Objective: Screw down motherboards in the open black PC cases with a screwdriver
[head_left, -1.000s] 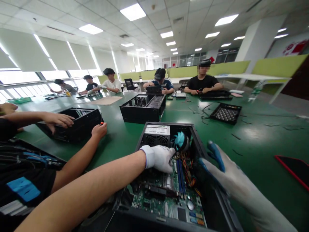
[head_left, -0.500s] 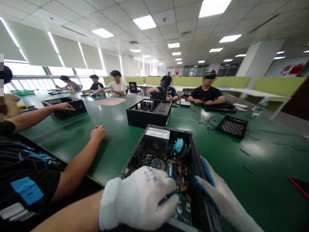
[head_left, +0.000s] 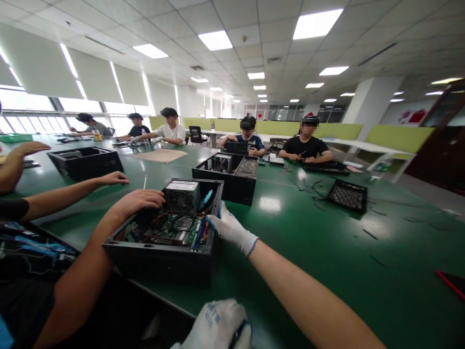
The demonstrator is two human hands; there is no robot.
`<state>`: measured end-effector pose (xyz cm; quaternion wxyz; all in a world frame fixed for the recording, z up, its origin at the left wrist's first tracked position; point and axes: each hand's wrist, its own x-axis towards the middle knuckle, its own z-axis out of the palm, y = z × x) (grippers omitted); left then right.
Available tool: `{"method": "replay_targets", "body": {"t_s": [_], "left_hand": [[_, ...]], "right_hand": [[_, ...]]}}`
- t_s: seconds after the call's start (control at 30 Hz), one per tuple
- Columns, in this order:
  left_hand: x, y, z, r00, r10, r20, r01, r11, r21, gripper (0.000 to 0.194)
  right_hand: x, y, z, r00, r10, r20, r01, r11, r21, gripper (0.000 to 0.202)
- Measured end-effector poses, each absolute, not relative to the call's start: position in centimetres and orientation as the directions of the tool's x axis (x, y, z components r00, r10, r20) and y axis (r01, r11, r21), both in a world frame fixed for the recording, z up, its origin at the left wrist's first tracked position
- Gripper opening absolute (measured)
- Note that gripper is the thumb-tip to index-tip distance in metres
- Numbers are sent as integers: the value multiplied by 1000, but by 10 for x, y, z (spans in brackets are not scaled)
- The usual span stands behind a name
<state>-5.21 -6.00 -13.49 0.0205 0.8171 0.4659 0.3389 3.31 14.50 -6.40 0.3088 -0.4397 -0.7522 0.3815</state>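
Observation:
An opened black computer case [head_left: 163, 261] lies on the green table, its circuit board and power supply [head_left: 181, 198] showing. My right hand [head_left: 234, 230], in a white and blue work glove, grips the case's right wall, with the thumb over the rim. Near the bottom edge, my gloved left hand [head_left: 221, 322] is closed, apart from the case. Something dark shows at its fingers, too small to make out. A neighbour's bare hand [head_left: 143, 201] rests on the left side of the case. A light blue fan [head_left: 206, 198] shows partly beside the power supply.
Another open computer case [head_left: 227, 177] stands just beyond, and a third [head_left: 87, 162] at the left. A black panel [head_left: 348, 195] with loose cables lies at right. Co-workers sit around the table; a neighbour's arms reach in from the left.
The computer case has shifted left and turned, with my right hand on it. My left hand has drawn back from inside it. The neighbour's hand has come onto its left side.

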Motion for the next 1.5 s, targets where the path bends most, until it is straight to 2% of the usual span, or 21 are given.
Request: {"method": "replay_targets", "body": {"t_s": [0.1, 0.13, 0.2, 0.27, 0.3, 0.37, 0.47, 0.7, 0.83, 0.97, 1.2, 1.5], "left_hand": [[-55, -37, -158, 287, 765, 576, 757, -550, 353, 17], [-57, -31, -162, 263, 773, 577, 758, -536, 372, 16], [-60, -21, -165, 219, 806, 550, 748, -500, 435, 16], [-62, -17, -164, 193, 846, 498, 729, -463, 505, 17], [-62, -17, -163, 187, 858, 478, 721, -451, 526, 18], [-62, -17, -165, 178, 867, 465, 725, -435, 534, 17], [-59, -18, -173, 168, 851, 497, 761, -432, 484, 12], [-56, -19, -184, 155, 847, 509, 808, -405, 427, 9], [-55, -18, -182, 140, 840, 524, 807, -404, 432, 10], [-54, -18, -183, 121, 844, 523, 824, -379, 421, 10], [-55, -20, -172, 129, 830, 542, 803, -408, 435, 12], [-56, -20, -154, 146, 849, 507, 748, -430, 506, 16]], "right_hand": [[15, 160, -62, -521, 849, 81, 444, 351, -825, 102], [15, 164, -60, -556, 826, 91, 481, 410, -775, 99], [19, 177, -54, -597, 793, 121, 622, 553, -555, 95], [30, 198, -47, -583, 799, 143, 758, 599, -258, 93], [36, 212, -44, -552, 820, 153, 800, 572, -179, 92], [50, 243, -37, -479, 863, 161, 862, 497, -99, 88], [70, 286, -31, -366, 914, 175, 928, 372, 1, 84], [84, 322, -33, -254, 940, 228, 967, 238, 94, 74], [79, 324, -24, -247, 946, 210, 967, 228, 114, 55], [80, 310, -15, -283, 939, 193, 955, 259, 143, 49], [101, 236, -15, -351, 910, 222, 929, 307, 207, 38], [176, 94, -6, -434, 866, 247, 887, 364, 283, 28]]}}
